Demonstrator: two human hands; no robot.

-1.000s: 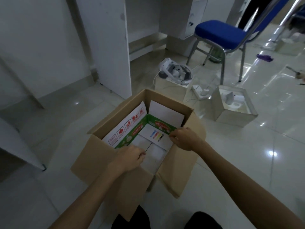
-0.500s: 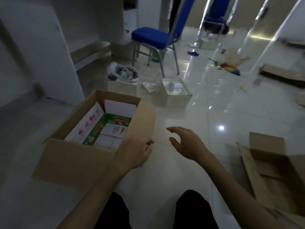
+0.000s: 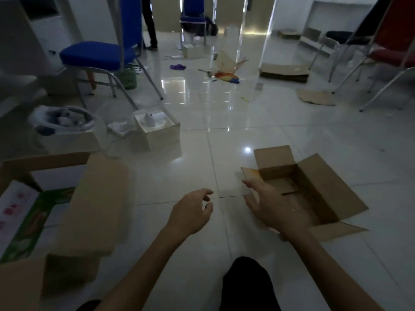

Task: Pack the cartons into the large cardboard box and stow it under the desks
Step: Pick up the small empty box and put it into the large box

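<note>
The large cardboard box [image 3: 94,205] sits on the floor at about 8 o'clock, cut off by the left edge, brown, open at the top with its right flap folded outward and lying wide. Inside it the cartons [image 3: 24,218] lie flat side by side: a white one with pinkish-red marks at the far left, a green printed one just beside it, and a white panel standing behind them.
</note>
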